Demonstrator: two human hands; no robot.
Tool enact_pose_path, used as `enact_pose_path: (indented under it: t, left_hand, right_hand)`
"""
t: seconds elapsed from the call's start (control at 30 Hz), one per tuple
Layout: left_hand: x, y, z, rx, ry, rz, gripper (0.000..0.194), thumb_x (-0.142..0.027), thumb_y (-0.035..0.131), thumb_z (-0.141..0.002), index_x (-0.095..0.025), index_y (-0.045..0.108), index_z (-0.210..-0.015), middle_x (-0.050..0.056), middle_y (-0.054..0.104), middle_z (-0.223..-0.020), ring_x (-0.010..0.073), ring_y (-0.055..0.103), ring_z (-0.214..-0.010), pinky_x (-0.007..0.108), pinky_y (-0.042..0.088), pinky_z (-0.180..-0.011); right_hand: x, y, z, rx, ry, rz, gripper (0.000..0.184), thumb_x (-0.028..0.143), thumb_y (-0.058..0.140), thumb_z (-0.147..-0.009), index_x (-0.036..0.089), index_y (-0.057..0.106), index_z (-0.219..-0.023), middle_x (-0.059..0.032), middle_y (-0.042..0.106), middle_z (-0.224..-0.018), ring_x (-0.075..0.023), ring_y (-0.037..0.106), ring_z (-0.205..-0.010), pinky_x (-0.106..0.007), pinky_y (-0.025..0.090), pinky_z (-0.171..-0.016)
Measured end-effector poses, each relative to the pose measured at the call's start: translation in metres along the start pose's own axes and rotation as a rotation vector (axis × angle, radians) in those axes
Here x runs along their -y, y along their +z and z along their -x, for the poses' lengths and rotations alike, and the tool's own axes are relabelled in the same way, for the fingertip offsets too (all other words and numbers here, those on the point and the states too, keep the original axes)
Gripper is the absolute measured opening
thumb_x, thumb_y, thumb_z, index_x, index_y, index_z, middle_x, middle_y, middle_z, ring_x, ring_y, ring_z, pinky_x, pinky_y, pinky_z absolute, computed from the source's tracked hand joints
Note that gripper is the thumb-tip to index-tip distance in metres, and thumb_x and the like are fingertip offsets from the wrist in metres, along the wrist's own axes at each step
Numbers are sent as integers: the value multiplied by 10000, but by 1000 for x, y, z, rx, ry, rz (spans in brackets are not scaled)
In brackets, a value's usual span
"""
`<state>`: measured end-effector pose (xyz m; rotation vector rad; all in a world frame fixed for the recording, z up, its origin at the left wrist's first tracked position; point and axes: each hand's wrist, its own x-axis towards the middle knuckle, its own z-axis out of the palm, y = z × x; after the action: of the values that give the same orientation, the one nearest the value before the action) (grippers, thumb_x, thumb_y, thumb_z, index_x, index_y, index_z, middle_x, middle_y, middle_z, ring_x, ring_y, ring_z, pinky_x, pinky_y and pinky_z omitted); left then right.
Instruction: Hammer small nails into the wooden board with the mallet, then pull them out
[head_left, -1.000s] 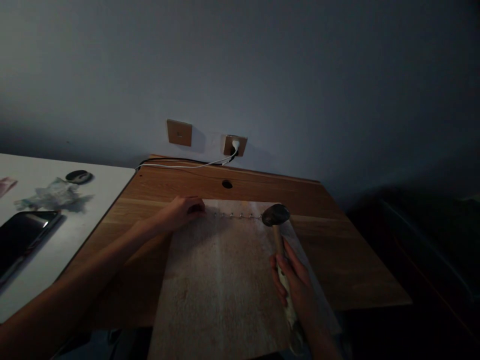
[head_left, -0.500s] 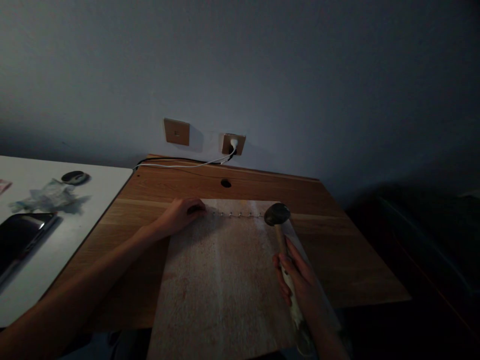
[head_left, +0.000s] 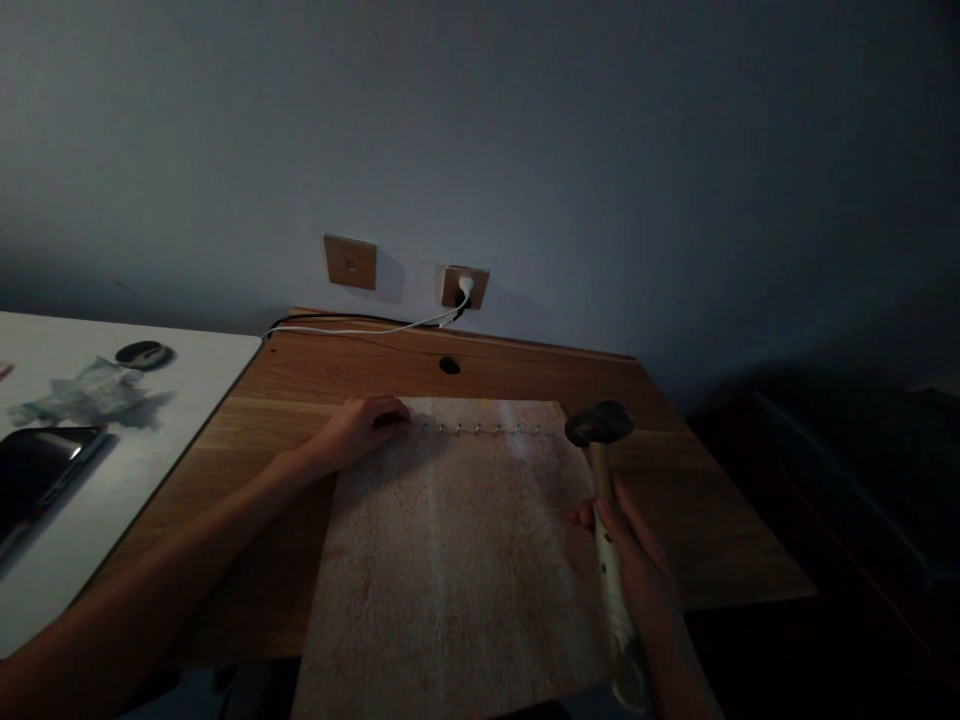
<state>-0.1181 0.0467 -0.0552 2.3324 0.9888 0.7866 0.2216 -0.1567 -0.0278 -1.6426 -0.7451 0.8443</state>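
Observation:
A worn wooden board (head_left: 442, 540) lies on the wooden table. Near its far edge runs a row of small shiny nail-like pieces (head_left: 478, 428), with what looks like thin thread or wire between them. My left hand (head_left: 367, 425) rests at the board's far left corner, beside the end of that row; its fingers are curled together and whatever they pinch is hidden. In my right hand (head_left: 634, 545) is a hammer (head_left: 598, 424), gripped by its pale handle. The dark hammer head is raised over the board's far right corner, right of the row.
On the left a white table (head_left: 202, 400) carries a black device (head_left: 45, 470), a crumpled plastic wrapper (head_left: 97, 390) and a computer mouse (head_left: 142, 354). Cables (head_left: 352, 328) run along the back of the wooden table (head_left: 720, 540) to a wall socket (head_left: 465, 287). Behind stands the wall (head_left: 525, 150).
My right hand has moved right with the hammer, uncovering more of the row's right end. My left hand stays at the board's corner. The view has shifted slightly.

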Motion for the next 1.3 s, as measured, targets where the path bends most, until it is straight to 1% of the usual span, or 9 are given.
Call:
enact_pose_path:
  t: [0.17, 0.3, 0.6, 0.67, 0.73, 0.8, 0.9, 1.17, 1.3]
  left_hand:
    - [-2, 1, 1, 13, -1, 28, 129, -268, 644, -920, -216, 756, -956, 42, 751, -965, 187, 710, -878, 313, 549, -818]
    - [-1, 1, 4, -2, -62, 90, 199, -272, 665, -894, -214, 721, -1076, 31, 756, -951, 174, 708, -836, 301, 558, -790]
    - [0, -2, 5, 17, 13, 8, 136, -273, 607, -918, -198, 719, -911, 52, 686, -911, 201, 654, -873, 335, 525, -825]
    - [0, -4, 6, 50, 34, 20, 178, -277, 601, -916, -198, 726, -1014, 70, 670, -989, 210, 647, -931, 340, 525, -861]
    - [0, -5, 7, 47, 14, 20, 313, -311, 660, -871, -190, 690, -1157, 86, 636, -1077, 219, 634, -966, 341, 529, -869]
    - [1, -5, 7, 29, -17, 10, 450, -361, 731, -809, -181, 648, -1213, 89, 605, -1113, 228, 624, -972, 348, 534, -867]
    - [1, -2, 7, 18, -39, -8, 457, -427, 772, -772, -181, 650, -1137, 78, 597, -1076, 239, 621, -953, 362, 529, -861]
    - [4, 6, 6, -6, -47, 45, 161, -328, 621, -898, -184, 688, -870, 49, 631, -867, 184, 602, -745, 303, 466, -684]
    - [3, 1, 7, 47, 0, 63, 188, -309, 570, -932, -187, 713, -943, 64, 664, -916, 194, 633, -819, 307, 480, -741]
  right_hand:
    - [1, 31, 22, 130, -8, -28, 628, 580, 700, -881, 242, 662, -1408, 4, 699, -791, -242, 689, -935, -367, 469, -938]
    - [7, 58, 29, 342, -40, -100, 665, 545, 655, -932, 204, 572, -1497, 26, 630, -721, -232, 686, -874, -390, 473, -945]
    - [28, 104, 29, 593, -152, -117, 559, 423, 564, -1011, 210, 521, -1526, 30, 606, -727, -202, 665, -864, -396, 478, -928]
    - [31, 114, 32, 637, -141, -156, 545, 409, 563, -1014, 218, 518, -1522, 35, 595, -712, -190, 673, -819, -369, 526, -841]
    - [32, 123, 34, 691, -77, -185, 577, 424, 558, -1010, 239, 468, -1550, 42, 590, -741, -153, 657, -636, -300, 540, -601]
    - [33, 130, 35, 743, -6, -167, 613, 445, 550, -1006, 272, 410, -1577, 45, 592, -805, -85, 553, -425, -224, 409, -376]
    - [34, 135, 34, 793, 14, -95, 584, 449, 549, -1002, 284, 439, -1552, 46, 594, -846, -22, 436, -319, -181, 281, -296]
    - [38, 124, 31, 693, 3, -107, 627, 481, 567, -986, 251, 439, -1555, 57, 564, -804, -17, 411, -324, -172, 282, -295]
    - [37, 127, 33, 711, -1, -108, 612, 470, 559, -990, 261, 442, -1553, 55, 566, -810, -18, 417, -322, -172, 296, -291]
